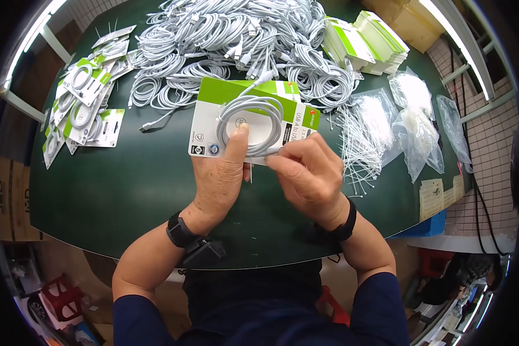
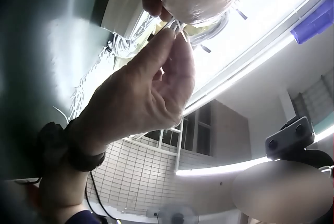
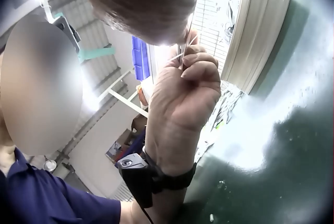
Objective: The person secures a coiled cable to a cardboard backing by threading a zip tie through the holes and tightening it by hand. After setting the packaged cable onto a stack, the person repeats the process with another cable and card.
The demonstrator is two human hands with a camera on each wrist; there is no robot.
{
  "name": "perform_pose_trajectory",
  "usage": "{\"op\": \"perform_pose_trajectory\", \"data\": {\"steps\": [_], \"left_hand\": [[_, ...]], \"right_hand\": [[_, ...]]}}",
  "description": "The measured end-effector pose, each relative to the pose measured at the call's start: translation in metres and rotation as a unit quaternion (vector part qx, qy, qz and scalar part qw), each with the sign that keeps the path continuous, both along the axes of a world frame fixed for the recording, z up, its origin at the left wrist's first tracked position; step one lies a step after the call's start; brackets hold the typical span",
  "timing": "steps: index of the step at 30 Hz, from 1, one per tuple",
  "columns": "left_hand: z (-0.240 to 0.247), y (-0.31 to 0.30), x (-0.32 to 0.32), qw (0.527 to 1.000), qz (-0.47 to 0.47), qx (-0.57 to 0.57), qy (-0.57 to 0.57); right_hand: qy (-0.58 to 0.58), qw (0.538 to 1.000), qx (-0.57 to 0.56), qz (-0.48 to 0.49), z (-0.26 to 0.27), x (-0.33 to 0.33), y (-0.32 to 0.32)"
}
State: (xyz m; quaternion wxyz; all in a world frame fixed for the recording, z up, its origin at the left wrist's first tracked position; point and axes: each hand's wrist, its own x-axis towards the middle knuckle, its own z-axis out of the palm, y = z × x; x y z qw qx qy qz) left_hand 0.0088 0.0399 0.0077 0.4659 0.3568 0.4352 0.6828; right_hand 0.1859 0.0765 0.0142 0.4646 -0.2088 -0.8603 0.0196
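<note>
My left hand (image 1: 220,176) holds a green-and-white USB cable packaging card (image 1: 205,118), thumb pressed over its face and fingers behind. A coiled grey cable (image 1: 278,118) lies against the card's front, one plug standing up past the upper edge. At the card's lower right corner, my right hand (image 1: 312,176) has thumb and fingertips pinched together. Between those fingertips, the left wrist view shows a thin white cable tie (image 2: 182,31). In the right wrist view the same tie (image 3: 192,41) crosses the card's edge. The left fingers behind the card are mostly hidden.
A large heap of grey coiled cables (image 1: 213,34) covers the table's far side. Carded cables (image 1: 81,115) pile up at left. Stacked cards (image 1: 380,46) stand at back right, with loose white cable ties (image 1: 357,144) and plastic bags (image 1: 418,127) nearer on the right.
</note>
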Motion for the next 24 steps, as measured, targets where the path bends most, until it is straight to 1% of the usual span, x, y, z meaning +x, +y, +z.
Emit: {"op": "perform_pose_trajectory", "data": {"steps": [5, 8, 11, 13, 16, 19, 21, 24], "left_hand": [[-0.001, 0.0, 0.007, 0.998, 0.01, 0.044, -0.031], [-0.007, -0.004, 0.007, 0.999, 0.031, 0.013, 0.013], [-0.013, -0.005, 0.005, 0.999, 0.033, 0.013, 0.034], [-0.013, -0.007, 0.005, 0.998, 0.034, 0.012, 0.046], [-0.011, -0.008, 0.007, 0.992, 0.078, 0.056, 0.087], [-0.008, -0.009, 0.005, 0.992, 0.08, 0.044, 0.091], [-0.008, -0.009, 0.005, 0.992, 0.08, 0.038, 0.092], [-0.009, -0.008, 0.008, 0.996, 0.064, 0.046, 0.047]], "right_hand": [[-0.028, 0.999, 0.032, 0.002, -0.002, -0.008, -0.008], [-0.037, 0.998, 0.04, -0.005, -0.002, -0.009, -0.011], [-0.068, 0.997, 0.04, -0.004, -0.001, -0.008, -0.01], [-0.064, 0.997, 0.042, 0.0, -0.002, -0.009, -0.011], [-0.055, 0.997, 0.045, 0.006, -0.003, -0.012, -0.012], [-0.021, 0.998, 0.02, 0.054, -0.006, -0.015, -0.015], [-0.026, 0.998, 0.025, 0.05, -0.009, -0.016, -0.013], [-0.034, 0.998, 0.034, 0.038, -0.01, -0.015, -0.009]]}}
